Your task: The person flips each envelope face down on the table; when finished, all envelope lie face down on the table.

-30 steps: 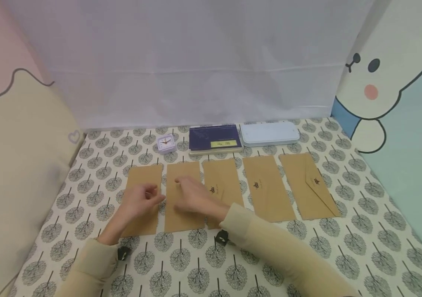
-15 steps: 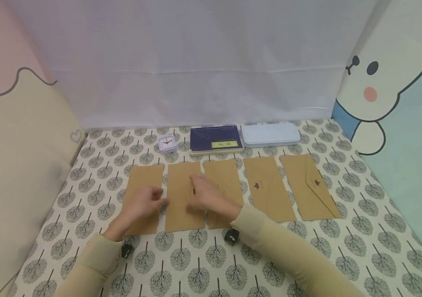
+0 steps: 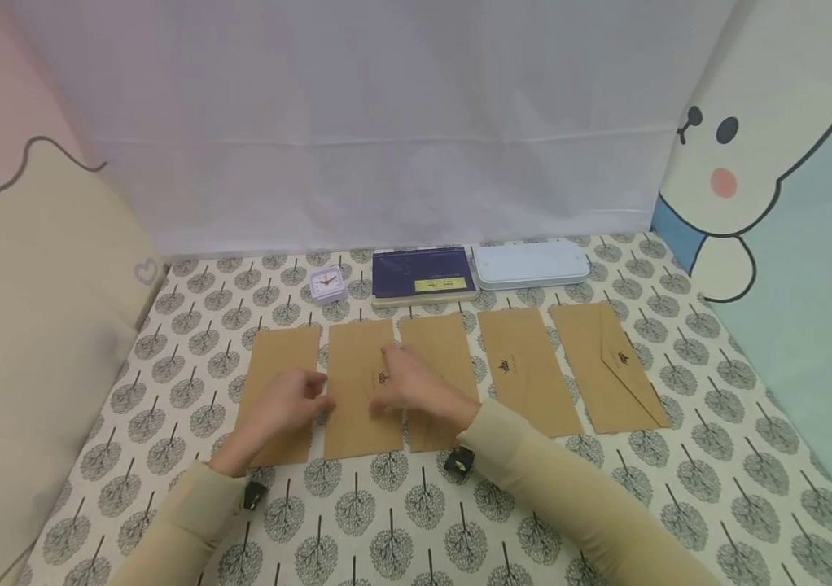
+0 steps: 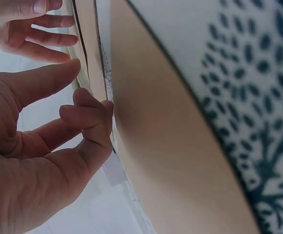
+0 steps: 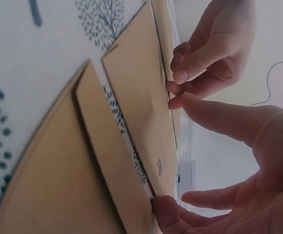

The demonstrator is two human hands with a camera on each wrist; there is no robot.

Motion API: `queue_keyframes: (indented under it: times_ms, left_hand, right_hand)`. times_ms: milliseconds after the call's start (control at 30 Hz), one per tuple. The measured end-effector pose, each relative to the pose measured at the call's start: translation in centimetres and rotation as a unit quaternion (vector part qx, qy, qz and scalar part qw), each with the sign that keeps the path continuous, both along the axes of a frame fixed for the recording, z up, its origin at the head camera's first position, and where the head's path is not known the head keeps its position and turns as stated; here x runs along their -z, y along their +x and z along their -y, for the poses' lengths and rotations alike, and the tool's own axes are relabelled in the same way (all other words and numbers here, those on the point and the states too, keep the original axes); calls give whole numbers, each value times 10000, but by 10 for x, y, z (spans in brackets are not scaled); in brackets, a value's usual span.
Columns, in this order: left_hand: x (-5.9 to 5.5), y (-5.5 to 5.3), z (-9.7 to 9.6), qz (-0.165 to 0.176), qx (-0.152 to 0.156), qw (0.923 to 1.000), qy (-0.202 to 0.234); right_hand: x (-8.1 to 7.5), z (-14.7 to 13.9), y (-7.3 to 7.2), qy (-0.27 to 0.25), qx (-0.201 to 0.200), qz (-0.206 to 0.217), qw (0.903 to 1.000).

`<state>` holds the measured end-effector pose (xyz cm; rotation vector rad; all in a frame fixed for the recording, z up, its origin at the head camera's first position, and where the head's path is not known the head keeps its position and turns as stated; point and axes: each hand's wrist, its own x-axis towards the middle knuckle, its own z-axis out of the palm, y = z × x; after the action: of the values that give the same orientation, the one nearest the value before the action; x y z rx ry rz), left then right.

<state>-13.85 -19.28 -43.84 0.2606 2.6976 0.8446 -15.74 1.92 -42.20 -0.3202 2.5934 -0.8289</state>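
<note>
Several brown kraft envelopes lie in a row on the patterned cloth. My left hand (image 3: pixel 287 400) is over the leftmost envelope (image 3: pixel 287 350), its fingertips by the gap to the second envelope (image 3: pixel 357 350). In the left wrist view its fingers are loosely bent, with nothing visible between them. My right hand (image 3: pixel 419 384) hovers where the second and third envelopes (image 3: pixel 438 330) meet, thumb and fingers spread apart. Beside its fingertips, a small dark crown print shows on the second envelope. In the right wrist view, one fingertip (image 5: pixel 164 207) seems to touch an envelope edge.
Farther right lie a fourth envelope (image 3: pixel 526 358) and a fifth envelope (image 3: pixel 584 366), whose flap shows. Behind the row stand a small lilac clock (image 3: pixel 327 282), a dark blue book (image 3: pixel 409 273) and a pale blue flat case (image 3: pixel 531 263). A white curtain (image 3: pixel 387 122) hangs behind.
My right hand has moved rightward, from over the second envelope to its right edge, uncovering the crown print there. The left hand has shifted slightly right. The envelopes look unmoved.
</note>
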Motion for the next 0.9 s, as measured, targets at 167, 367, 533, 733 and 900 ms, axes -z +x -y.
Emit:
queue_keyframes:
  times_ms: [167, 367, 533, 733, 900]
  left_hand:
    - [0, -1, -3, 14, -11, 10000, -32]
    - [0, -1, -7, -147, 14, 9998, -116]
    - [3, 0, -9, -196, -13, 9998, -59]
    - [1, 1, -10, -50, -249, 9996, 121]
    - [-1, 0, -11, 49, -283, 9996, 72]
  right_hand:
    - [1, -1, -2, -11, 13, -30, 10000]
    - [0, -2, -4, -146, 42, 62, 9999]
    - [-2, -2, -4, -160, 37, 114, 9998]
    - [2, -4, -8, -261, 110, 74, 9996]
    - [4, -6, -10, -605, 397, 243, 9971]
